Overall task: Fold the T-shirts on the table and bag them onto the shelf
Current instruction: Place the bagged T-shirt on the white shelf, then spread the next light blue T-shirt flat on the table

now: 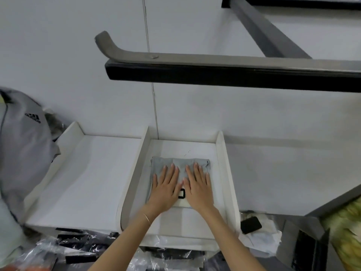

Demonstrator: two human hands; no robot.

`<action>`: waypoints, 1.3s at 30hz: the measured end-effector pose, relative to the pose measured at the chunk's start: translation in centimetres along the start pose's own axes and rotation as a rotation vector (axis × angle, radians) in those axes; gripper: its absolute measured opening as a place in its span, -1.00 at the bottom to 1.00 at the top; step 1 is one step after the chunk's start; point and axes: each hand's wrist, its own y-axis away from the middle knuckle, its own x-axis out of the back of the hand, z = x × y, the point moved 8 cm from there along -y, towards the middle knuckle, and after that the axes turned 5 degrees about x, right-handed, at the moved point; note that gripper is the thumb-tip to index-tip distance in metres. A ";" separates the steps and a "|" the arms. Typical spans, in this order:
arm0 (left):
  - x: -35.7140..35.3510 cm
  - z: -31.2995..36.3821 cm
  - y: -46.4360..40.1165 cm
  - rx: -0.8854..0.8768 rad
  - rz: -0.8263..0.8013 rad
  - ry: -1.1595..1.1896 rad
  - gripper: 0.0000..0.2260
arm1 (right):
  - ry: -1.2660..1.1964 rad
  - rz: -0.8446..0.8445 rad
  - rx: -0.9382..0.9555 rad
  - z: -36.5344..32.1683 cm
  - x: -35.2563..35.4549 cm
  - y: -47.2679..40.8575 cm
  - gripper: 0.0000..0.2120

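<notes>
Grey folded T-shirt (180, 167) under both flat hands, clear of white dividers (221, 153).

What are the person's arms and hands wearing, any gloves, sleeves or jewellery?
No gloves: both the left hand and the right hand are bare, and no sleeves show on the forearms. The only thing worn is a thin gold-coloured bracelet around the left wrist. No rings or watch are visible.

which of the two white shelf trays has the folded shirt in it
The right tray, under both hands: the folded grey T-shirt lies in it. The left tray holds no shirt.
</notes>
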 end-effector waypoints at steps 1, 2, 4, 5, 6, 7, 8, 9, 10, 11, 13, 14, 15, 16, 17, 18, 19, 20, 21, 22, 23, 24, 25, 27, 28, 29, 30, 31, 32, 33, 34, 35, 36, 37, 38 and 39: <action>0.2 -0.1 -0.2 0.005 -0.003 -0.006 -0.08 | -0.019 -0.010 -0.026 0.1 0.0 -0.1 -0.25; 0.2 -0.2 -0.4 0.009 -0.005 -0.007 -0.11 | -0.026 -0.036 -0.029 0.0 -0.3 -0.2 -0.25; 0.3 -0.3 -0.7 0.013 -0.008 -0.008 -0.19 | -0.016 -0.027 0.003 0.0 -0.5 -0.5 -0.21; 0.4 -0.3 -0.8 0.012 -0.013 -0.009 -0.21 | -0.013 -0.018 0.008 0.0 -0.4 -0.5 -0.19; 0.3 -0.3 -0.8 0.010 -0.013 -0.011 -0.22 | -0.007 -0.011 0.008 0.0 -0.4 -0.5 -0.19; 0.3 -0.3 -0.8 0.009 -0.007 -0.013 -0.23 | -0.003 -0.011 0.005 0.0 -0.4 -0.5 -0.20; 0.3 -0.3 -0.7 0.012 -0.005 -0.018 -0.26 | -0.003 -0.012 0.001 -0.1 -0.3 -0.4 -0.22; 0.2 -0.3 -0.7 0.020 -0.012 -0.024 -0.32 | 0.000 -0.014 -0.005 -0.2 -0.3 -0.3 -0.25; 0.2 -0.3 -0.6 0.029 -0.022 -0.033 -0.40 | 0.004 -0.021 -0.011 -0.2 -0.3 -0.3 -0.27; 0.3 -0.3 -0.6 0.034 -0.028 -0.039 -0.47 | 0.016 -0.019 -0.012 -0.2 -0.3 -0.4 -0.30; 0.5 -0.1 -0.5 0.036 -0.034 -0.039 -0.50 | 0.025 -0.031 -0.028 0.0 -0.2 -0.5 -0.35; 0.5 -0.1 -0.4 0.037 -0.038 -0.035 -0.50 | 0.015 -0.039 -0.041 0.1 -0.3 -0.5 -0.38; 0.6 0.0 -0.3 0.040 -0.045 -0.027 -0.50 | 0.013 -0.040 -0.042 0.0 -0.2 -0.5 -0.41; 0.6 -0.1 -0.2 0.047 -0.056 -0.025 -0.50 | 0.007 -0.037 -0.031 -0.2 0.0 -0.5 -0.44; 0.8 -0.1 0.0 0.052 -0.070 -0.030 -0.49 | 0.004 -0.030 -0.016 -0.5 0.6 -0.5 -0.47; 1.1 -0.2 0.0 0.052 -0.091 -0.036 -0.49 | 0.003 -0.027 0.001 -0.7 1.2 -0.7 -0.50; 1.8 0.0 0.1 0.038 -0.107 -0.025 -0.50 | -0.015 -0.034 0.008 -1.0 1.8 -1.2 -0.56; 2.6 0.2 0.1 0.013 -0.117 0.022 -0.54 | -0.060 -0.040 0.000 -1.1 2.5 -1.8 -0.61; 3.7 0.4 0.2 -0.016 -0.121 0.092 -0.62 | -0.138 -0.044 -0.005 -1.5 3.2 -2.5 -0.66; 4.9 0.3 0.4 -0.025 -0.113 0.162 -0.69 | -0.239 -0.036 0.007 -2.2 3.9 -3.2 -0.68; 6.4 0.0 0.8 -0.020 -0.087 0.223 -0.73 | -0.323 -0.013 0.046 -3.3 4.6 -3.8 -0.71; 8.2 -0.5 1.3 -0.012 -0.033 0.268 -0.73 | -0.381 0.010 0.107 -4.8 5.2 -4.4 -0.73; 10.1 -1.1 1.9 -0.010 0.039 0.297 -0.73 | -0.415 0.027 0.179 -6.6 5.7 -4.8 -0.75; 14.4 -2.5 3.6 -0.012 0.213 0.342 -0.74 | -0.475 0.047 0.313 -10.9 6.6 -5.7 -0.77; 16.4 -3.6 4.6 -0.003 0.292 0.372 -0.74 | -0.507 0.051 0.377 -13.3 7.0 -6.1 -0.78; 18.4 -4.9 5.7 0.013 0.369 0.407 -0.75 | -0.541 0.049 0.441 -15.8 7.5 -6.4 -0.79; 20.2 -6.5 6.7 0.044 0.439 0.422 -0.76 | -0.574 0.047 0.509 -18.4 7.7 -6.6 -0.79; 21.8 -8.3 7.8 0.078 0.502 0.420 -0.77 | -0.597 0.037 0.574 -21.0 7.7 -6.7 -0.79; 23.2 -10.3 8.9 0.119 0.558 0.407 -0.77 | -0.614 0.018 0.628 -23.6 7.6 -6.8 -0.79; 24.3 -12.5 9.9 0.161 0.611 0.394 -0.77 | -0.626 -0.011 0.673 -26.1 7.2 -6.8 -0.79; 25.4 -14.6 11.2 0.207 0.669 0.385 -0.78 | -0.638 -0.049 0.709 -28.4 6.5 -6.8 -0.79; 26.4 -16.8 12.5 0.251 0.734 0.375 -0.79 | -0.651 -0.095 0.733 -30.7 5.7 -6.8 -0.79; 27.3 -18.7 13.9 0.288 0.802 0.367 -0.79 | -0.671 -0.145 0.742 -32.9 4.8 -6.8 -0.80; 28.2 -20.5 15.3 0.318 0.860 0.359 -0.76 | -0.701 -0.200 0.742 -35.1 3.8 -6.9 -0.80; 29.0 -22.5 16.7 0.354 0.899 0.354 -0.74 | -0.733 -0.255 0.740 -37.4 2.7 -7.0 -0.80; 29.6 -24.4 17.9 0.387 0.926 0.355 -0.76 | -0.765 -0.309 0.738 -39.6 1.7 -7.0 -0.81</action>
